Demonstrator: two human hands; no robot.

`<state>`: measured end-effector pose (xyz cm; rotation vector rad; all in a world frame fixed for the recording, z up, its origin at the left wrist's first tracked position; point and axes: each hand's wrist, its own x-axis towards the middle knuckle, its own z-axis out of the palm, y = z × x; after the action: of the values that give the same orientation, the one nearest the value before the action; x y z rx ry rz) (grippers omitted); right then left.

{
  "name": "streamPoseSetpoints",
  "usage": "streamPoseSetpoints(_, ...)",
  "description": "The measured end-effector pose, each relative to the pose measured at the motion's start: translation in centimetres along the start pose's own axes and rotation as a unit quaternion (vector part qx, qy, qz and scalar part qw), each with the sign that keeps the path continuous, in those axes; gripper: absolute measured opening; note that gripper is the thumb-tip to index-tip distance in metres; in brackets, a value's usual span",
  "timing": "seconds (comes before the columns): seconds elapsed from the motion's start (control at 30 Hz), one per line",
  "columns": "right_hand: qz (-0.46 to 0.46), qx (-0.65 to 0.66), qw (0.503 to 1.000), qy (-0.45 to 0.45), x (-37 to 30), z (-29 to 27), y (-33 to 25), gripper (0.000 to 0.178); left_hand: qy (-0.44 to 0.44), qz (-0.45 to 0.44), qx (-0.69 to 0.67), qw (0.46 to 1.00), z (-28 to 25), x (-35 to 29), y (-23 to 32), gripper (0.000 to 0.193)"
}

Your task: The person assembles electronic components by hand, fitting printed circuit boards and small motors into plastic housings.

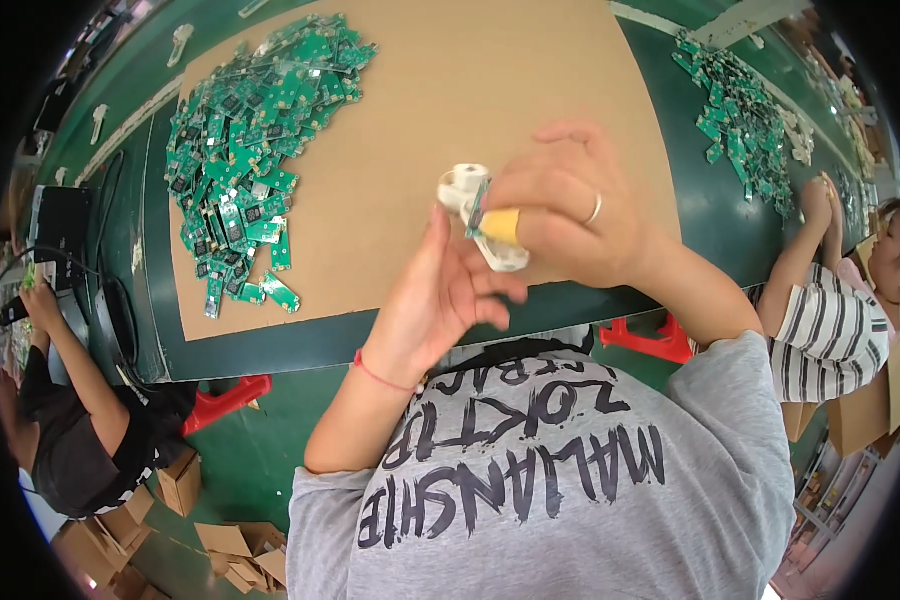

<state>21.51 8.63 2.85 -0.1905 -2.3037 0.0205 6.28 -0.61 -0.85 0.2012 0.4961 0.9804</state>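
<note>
Above the front part of the brown cardboard sheet [450,90], both my hands meet around a white plastic part [464,185] with rounded ends. My left hand [428,290] is turned palm up, its thumb against the part and its fingers curled loosely beneath. A narrow green circuit board [477,208] shows along the part, pinched by my right hand [575,205]. A yellow finger cover [501,226] sits on one of that hand's fingers, and a ring on another. The fingers hide much of the board. Left of my hands lies a big pile of green circuit boards [260,130].
Under the cardboard is a dark green table [310,352]. Another heap of boards [740,120] lies at the far right, close to a person in stripes [830,325]. A person in black [90,430] works at the left beside black cables [118,310]. Red stools [650,340] stand below.
</note>
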Motion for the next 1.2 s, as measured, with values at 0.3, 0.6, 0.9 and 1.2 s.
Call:
streamPoseSetpoints(0.3,0.197,0.019,0.962,-0.188,-0.6,-1.3,1.3,0.01,0.132,0.227,0.178,0.948,-0.2,1.1,1.4,0.037)
streamPoseSetpoints(0.6,0.49,0.574,0.648,-0.101,-0.4,-0.8,-0.5,0.019,0.084,0.293,0.285,0.909,0.0,0.9,1.5,0.058)
streamPoseSetpoints(0.9,0.406,0.331,0.852,-0.003,-1.4,0.9,-2.7,0.015,0.113,0.372,0.324,0.862,0.8,1.0,1.1,0.05)
streamPoseSetpoints(1.2,0.343,0.136,0.93,0.009,-1.2,1.1,-2.7,0.024,0.113,0.357,0.309,0.874,1.6,0.8,1.4,0.046)
